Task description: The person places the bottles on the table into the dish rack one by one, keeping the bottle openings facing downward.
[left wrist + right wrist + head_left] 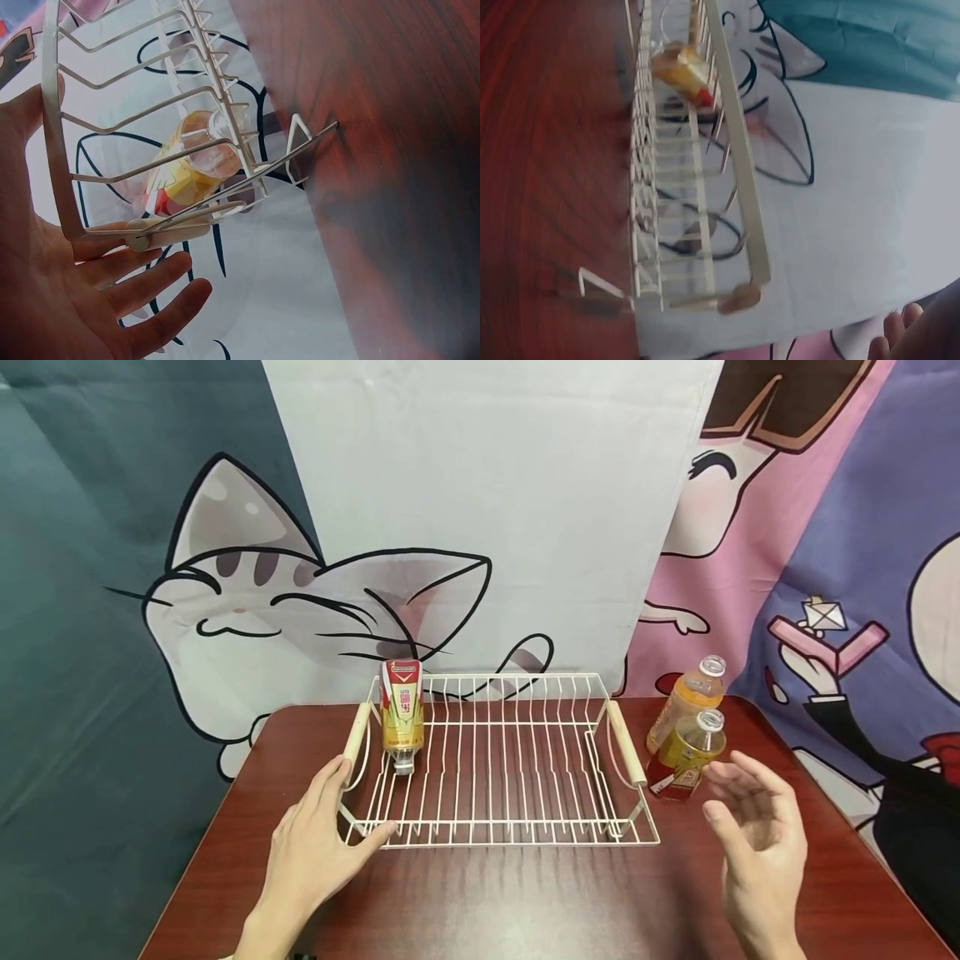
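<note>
A white wire dish rack (495, 822) with pale wooden handles stands on the table. My left hand (311, 843) is at its front left corner, fingers extended along the left handle (357, 732) and thumb at the front rail. In the left wrist view, the thumb (30, 109) reaches behind the rail. Inside the rack at the left, a drink bottle (402, 706) with a red and yellow label leans cap-down. My right hand (765, 843) is held out with relaxed fingers and nothing in it, beside a red and yellow labelled bottle (684, 760).
Behind that bottle stands an orange-labelled bottle (686, 697), both upright to the right of the rack. The red-brown table (510, 902) runs back to a cartoon-printed cloth (495, 510). A wooden handle (627, 745) juts up on the rack's right side.
</note>
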A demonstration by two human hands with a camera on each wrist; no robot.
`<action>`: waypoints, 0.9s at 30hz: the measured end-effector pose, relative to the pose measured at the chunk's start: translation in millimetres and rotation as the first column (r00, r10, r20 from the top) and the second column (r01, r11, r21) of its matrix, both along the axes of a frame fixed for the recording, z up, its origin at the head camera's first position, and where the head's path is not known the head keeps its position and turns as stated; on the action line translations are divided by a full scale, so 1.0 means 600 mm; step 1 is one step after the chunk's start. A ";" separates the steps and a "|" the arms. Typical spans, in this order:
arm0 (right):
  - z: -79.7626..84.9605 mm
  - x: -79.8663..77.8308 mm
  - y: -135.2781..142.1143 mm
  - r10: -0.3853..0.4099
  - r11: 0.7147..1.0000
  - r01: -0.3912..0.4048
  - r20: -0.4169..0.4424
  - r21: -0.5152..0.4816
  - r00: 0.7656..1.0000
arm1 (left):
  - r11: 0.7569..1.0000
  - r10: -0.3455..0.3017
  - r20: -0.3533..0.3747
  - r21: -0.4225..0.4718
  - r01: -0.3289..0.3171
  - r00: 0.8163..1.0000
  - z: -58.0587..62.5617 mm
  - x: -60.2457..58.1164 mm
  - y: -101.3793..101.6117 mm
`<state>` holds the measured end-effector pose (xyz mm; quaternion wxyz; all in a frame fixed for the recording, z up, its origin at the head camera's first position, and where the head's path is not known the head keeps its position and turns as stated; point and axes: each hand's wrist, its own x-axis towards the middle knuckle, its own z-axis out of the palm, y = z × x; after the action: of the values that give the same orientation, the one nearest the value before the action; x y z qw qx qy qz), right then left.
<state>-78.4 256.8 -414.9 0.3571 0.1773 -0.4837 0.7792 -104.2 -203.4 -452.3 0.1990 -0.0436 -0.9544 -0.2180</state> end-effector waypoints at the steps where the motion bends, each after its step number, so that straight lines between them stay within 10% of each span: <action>1: 0.001 -0.005 0.003 -0.017 0.999 0.017 -0.002 -0.030 1.000 | 1.000 -0.002 0.000 0.001 0.002 1.000 0.000 0.000 0.000; 13: -0.042 -0.075 0.056 -0.277 0.914 0.312 0.161 -0.261 0.947 | 1.000 0.000 0.020 0.007 0.000 1.000 0.000 -0.001 -0.001; 27: -0.063 -0.104 0.074 -0.424 0.901 0.413 0.476 0.134 0.770 | 1.000 0.002 0.016 0.009 -0.003 1.000 0.000 -0.001 0.002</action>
<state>-140.9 301.4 -452.6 0.3840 -0.1361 -0.5941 0.6936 -104.9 -202.5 -452.3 0.1916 -0.0397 -0.9552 -0.2223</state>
